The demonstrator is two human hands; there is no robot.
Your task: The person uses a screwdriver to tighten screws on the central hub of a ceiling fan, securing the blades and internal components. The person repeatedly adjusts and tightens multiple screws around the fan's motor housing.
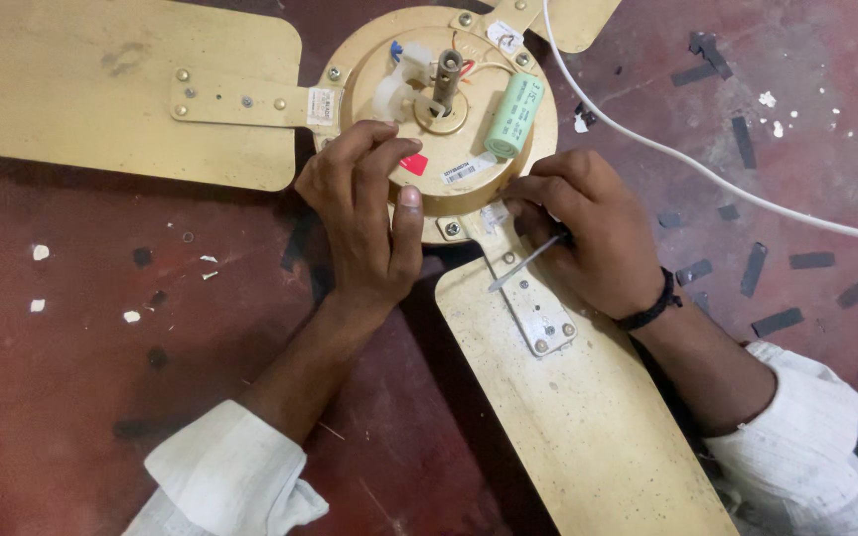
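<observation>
Gold-painted, the ceiling fan (449,109) lay on the red floor (101,397). My left hand (364,213) pressed spread on its motor housing; my right hand (583,233) pinched a thin metal tool (526,263) by the blade bracket (528,293), whose screws I judged needed careful aim.

Both arms came up from the bottom of the shot, white sleeves pushed back off the forearms. Left hand (364,213) lay palm down, fingers (374,149) curled, thumb pointing straight up-frame. Right hand (588,233) was knuckles-up and closed in a pinch, black band on its wrist.
</observation>
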